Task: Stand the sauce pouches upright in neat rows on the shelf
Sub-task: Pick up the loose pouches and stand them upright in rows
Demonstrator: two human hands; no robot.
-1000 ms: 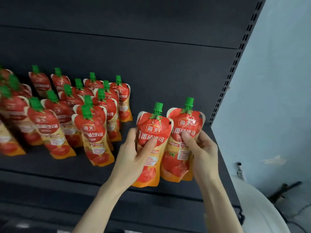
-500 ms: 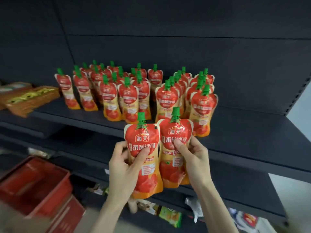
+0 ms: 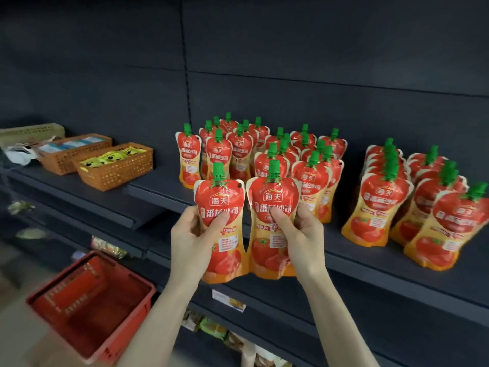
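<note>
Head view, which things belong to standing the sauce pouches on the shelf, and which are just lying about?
For the job: left pouch in left hand, right pouch in right hand, standing pouches, shelf.
Lying about: orange baskets, red shopping basket, lower-shelf packets.

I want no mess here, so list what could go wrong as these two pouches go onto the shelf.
The standing pouches are packed close; pushing new ones in could topple a row. The left hand and right hand hold the left pouch and right pouch in front of the shelf edge; either might slip and fall.
</note>
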